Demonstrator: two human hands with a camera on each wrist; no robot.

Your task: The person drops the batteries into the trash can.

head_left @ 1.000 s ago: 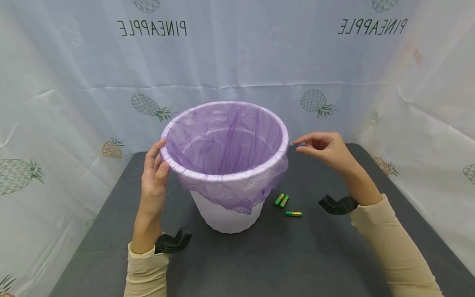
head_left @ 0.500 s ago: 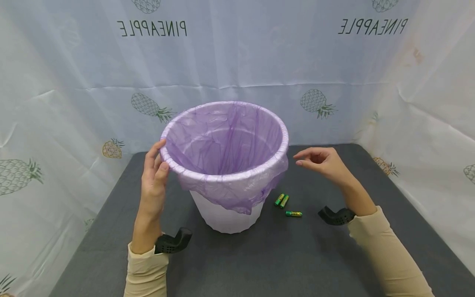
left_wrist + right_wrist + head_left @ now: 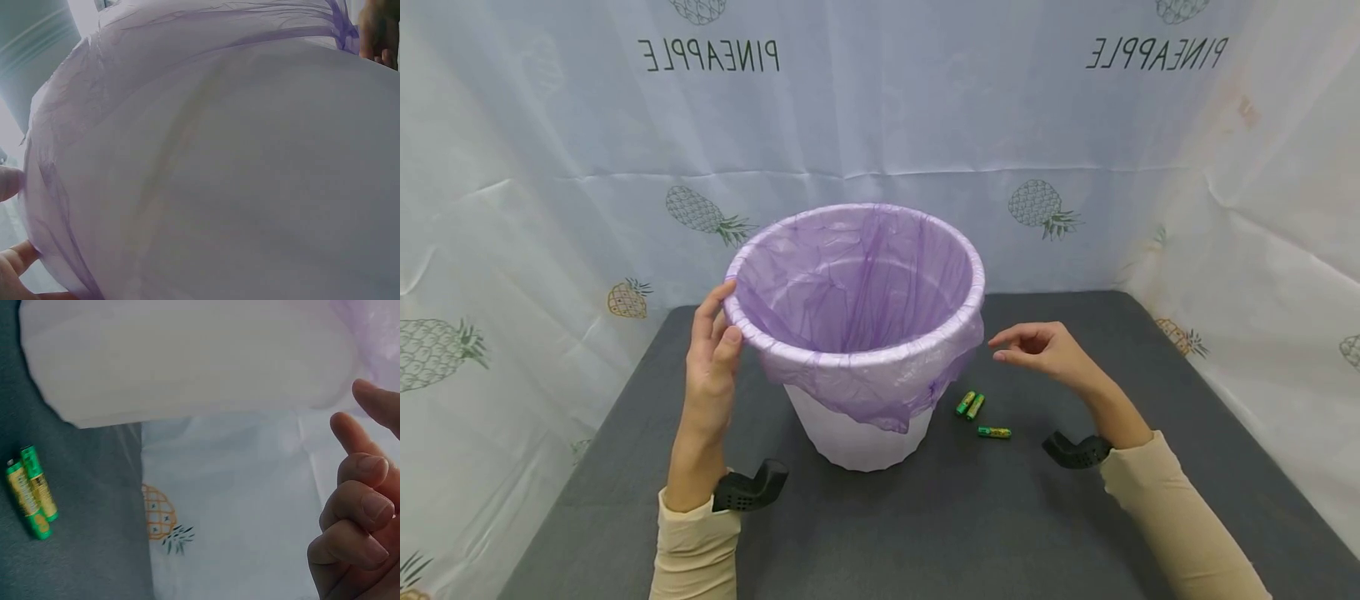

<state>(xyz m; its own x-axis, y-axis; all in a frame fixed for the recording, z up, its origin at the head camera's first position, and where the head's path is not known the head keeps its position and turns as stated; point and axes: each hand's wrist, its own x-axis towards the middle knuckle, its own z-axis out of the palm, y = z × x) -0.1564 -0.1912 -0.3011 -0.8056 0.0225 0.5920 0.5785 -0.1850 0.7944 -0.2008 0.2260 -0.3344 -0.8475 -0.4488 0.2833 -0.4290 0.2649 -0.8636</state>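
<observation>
A white bin [image 3: 857, 429] stands upright, lined with a thin purple bag [image 3: 880, 379] folded over its rim. My left hand [image 3: 709, 367] rests against the left side of the rim, fingertips and thumb on the bagged edge. To the right of the bin hovers my right hand [image 3: 1037, 350], holding nothing; thumb and index finger are apart and the other fingers curl loosely. Below it, two green and yellow batteries [image 3: 970, 405] lie side by side on the table, with a third battery [image 3: 995, 432] nearer me. The right wrist view shows the pair of batteries [image 3: 30, 494] at left.
The dark grey table [image 3: 880, 533] carries the bin and batteries. A pineapple-print curtain [image 3: 880, 100] closes off the back and both sides. Black wrist cameras sit on both forearms, the right wrist camera [image 3: 1075, 452] near the loose battery.
My right hand has come down beside the bin, from rim height toward the batteries. My left hand, the bin and the batteries stay where they were.
</observation>
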